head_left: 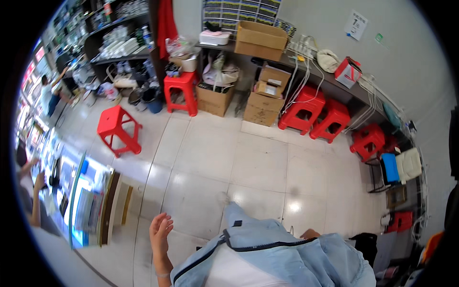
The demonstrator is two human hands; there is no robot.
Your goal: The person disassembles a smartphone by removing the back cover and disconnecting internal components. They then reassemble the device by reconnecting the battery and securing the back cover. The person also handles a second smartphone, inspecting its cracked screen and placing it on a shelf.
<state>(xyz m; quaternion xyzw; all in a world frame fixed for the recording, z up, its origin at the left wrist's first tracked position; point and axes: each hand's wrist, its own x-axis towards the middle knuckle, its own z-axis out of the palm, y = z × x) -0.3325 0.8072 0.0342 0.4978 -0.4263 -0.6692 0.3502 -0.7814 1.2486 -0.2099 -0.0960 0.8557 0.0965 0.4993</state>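
Observation:
My left hand (161, 232) is raised over the tiled floor, its fingers loosely bent and a little apart, with nothing in it. A thin band circles that wrist. My right hand (311, 234) shows only in part past the edge of my light blue jacket (287, 253); its fingers are hidden. Nearest to my left hand, on the left, are upright boards (109, 203) at the end of a lit glass display counter (75, 191). Farther ahead stands a red plastic stool (119, 129), out of reach of both hands.
Several more red stools (302, 110) stand along a wall desk (354, 93) with hanging white cables. Cardboard boxes (262, 107) sit beneath it, and an open carton (260, 40) on top. Stocked shelves (119, 57) rise at the back left. Another person's arm (37, 196) reaches over the counter.

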